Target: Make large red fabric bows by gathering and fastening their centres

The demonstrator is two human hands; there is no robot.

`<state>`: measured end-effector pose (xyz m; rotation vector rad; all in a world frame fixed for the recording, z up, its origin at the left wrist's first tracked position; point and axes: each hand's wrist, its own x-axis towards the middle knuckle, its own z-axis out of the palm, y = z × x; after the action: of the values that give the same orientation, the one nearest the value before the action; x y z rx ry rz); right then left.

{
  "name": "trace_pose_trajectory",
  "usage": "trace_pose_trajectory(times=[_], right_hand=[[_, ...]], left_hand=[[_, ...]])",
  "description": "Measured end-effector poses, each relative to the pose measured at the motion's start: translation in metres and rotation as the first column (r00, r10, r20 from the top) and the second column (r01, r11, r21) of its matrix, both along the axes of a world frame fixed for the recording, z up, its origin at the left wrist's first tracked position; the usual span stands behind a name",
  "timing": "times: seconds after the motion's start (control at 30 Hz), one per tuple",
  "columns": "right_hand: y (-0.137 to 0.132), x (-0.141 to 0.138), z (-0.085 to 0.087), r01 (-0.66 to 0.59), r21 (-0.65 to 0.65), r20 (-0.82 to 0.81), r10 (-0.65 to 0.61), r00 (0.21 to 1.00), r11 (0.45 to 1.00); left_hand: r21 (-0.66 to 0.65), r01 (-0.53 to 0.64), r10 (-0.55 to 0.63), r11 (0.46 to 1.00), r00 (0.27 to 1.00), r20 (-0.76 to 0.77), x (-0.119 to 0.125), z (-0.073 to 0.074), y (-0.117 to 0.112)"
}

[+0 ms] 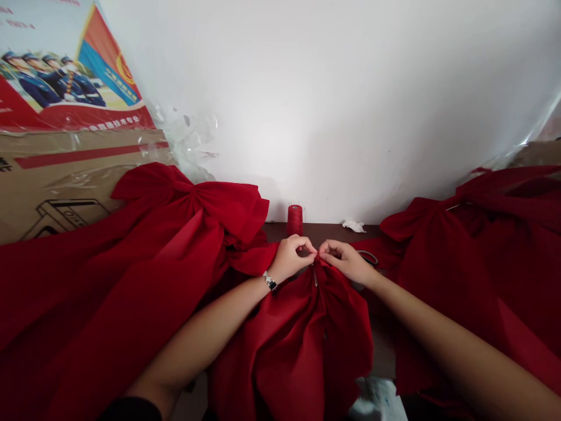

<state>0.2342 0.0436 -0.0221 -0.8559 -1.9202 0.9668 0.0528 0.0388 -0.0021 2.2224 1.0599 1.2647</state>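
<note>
A gathered piece of red cloth (pixel 302 327) lies in front of me, bunched to a point at its top. My left hand (pixel 293 256) pinches that bunched top from the left, fingers closed. From the right, my right hand (pixel 344 258) pinches the same spot, fingertips almost touching the left hand's. A small metal bit, perhaps a needle or pin (pixel 314 275), shows just below the fingers. A wristwatch (pixel 270 282) sits on my left wrist. Behind the hands a red thread spool (pixel 295 220) stands upright on the dark table.
A large finished red bow (pixel 188 204) and more red cloth fill the left side, and another red bow (pixel 464 216) lies at right. A cardboard box (pixel 56 187) with a poster leans at far left. A white scrap (pixel 353 225) lies by the white wall.
</note>
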Motion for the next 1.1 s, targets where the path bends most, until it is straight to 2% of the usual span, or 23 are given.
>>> trace_pose_trajectory(times=[0.13, 0.3, 0.57, 0.7, 0.8, 0.9, 1.0, 1.1], right_hand=[[0.000, 0.000, -0.002, 0.003, 0.014, -0.008, -0.003, 1.000, 1.000], [-0.001, 0.000, 0.000, -0.014, 0.005, -0.022, 0.014, 1.000, 1.000], [0.001, 0.000, 0.000, -0.043, -0.208, -0.205, -0.001, 0.979, 0.977], [0.002, 0.000, -0.001, -0.062, -0.249, -0.292, -0.014, 0.956, 0.966], [0.001, -0.001, -0.002, -0.037, -0.238, -0.304, -0.039, 0.952, 0.971], [0.001, -0.001, -0.001, -0.023, -0.226, -0.302, -0.048, 0.952, 0.974], [0.000, 0.001, 0.000, -0.003, -0.176, -0.307, -0.052, 0.950, 0.984], [-0.001, 0.003, 0.001, -0.045, -0.149, -0.374, -0.014, 0.927, 0.988]], left_hand=[[0.110, -0.030, 0.037, 0.994, 0.998, -0.060, 0.002, 0.001, -0.004], [0.209, -0.048, 0.060, 0.977, 0.997, -0.052, 0.003, -0.003, -0.005], [0.265, 0.002, -0.022, 0.964, 0.997, 0.073, 0.002, -0.011, -0.002], [0.260, 0.024, -0.053, 0.965, 0.993, 0.106, 0.002, -0.011, -0.003], [0.230, 0.039, -0.070, 0.972, 0.990, 0.125, 0.003, -0.011, -0.003], [0.127, 0.071, -0.092, 0.989, 0.982, 0.167, 0.003, -0.012, -0.001], [-0.038, 0.206, -0.185, 0.978, 0.932, 0.311, 0.002, -0.014, 0.004], [-0.159, 0.390, -0.294, 0.907, 0.857, 0.424, 0.000, -0.013, 0.007]])
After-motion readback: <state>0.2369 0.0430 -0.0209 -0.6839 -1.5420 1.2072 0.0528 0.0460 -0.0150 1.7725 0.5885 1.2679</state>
